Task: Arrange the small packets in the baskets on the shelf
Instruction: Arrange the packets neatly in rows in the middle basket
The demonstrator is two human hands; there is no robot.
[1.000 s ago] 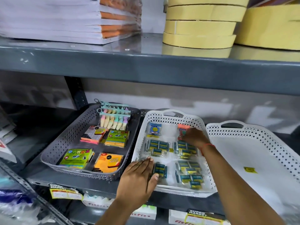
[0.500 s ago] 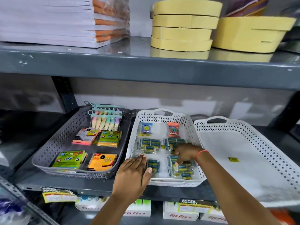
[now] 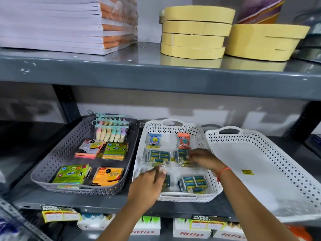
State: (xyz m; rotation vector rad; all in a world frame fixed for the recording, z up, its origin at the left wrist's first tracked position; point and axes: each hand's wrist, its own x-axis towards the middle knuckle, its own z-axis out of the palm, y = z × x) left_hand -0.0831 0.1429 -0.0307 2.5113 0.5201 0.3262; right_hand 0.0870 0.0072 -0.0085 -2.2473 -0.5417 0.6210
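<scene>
A white perforated basket (image 3: 201,134) on the middle shelf holds several clear packets of small blue-and-yellow erasers. At its back lie a blue round-eraser packet (image 3: 154,140) and an orange one (image 3: 184,141). My right hand (image 3: 202,158) rests on the right middle eraser packet (image 3: 181,153), fingers curled over it. My left hand (image 3: 147,186) covers the front-left packet (image 3: 167,180), fingers together and partly blurred. A packet (image 3: 194,184) lies free at the front right, another (image 3: 159,156) at the middle left.
A grey basket (image 3: 57,160) on the left holds sticky-note pads and a pouch of pastel chalk. A second white basket (image 3: 271,164) on the right holds only a yellow sticker. The upper shelf (image 3: 156,73) carries paper reams and yellow tape rolls. Boxes sit below.
My right hand drew back from the orange packet at the rear to the middle-right eraser packet. My left hand stayed at the front-left packet. The view pulled back.
</scene>
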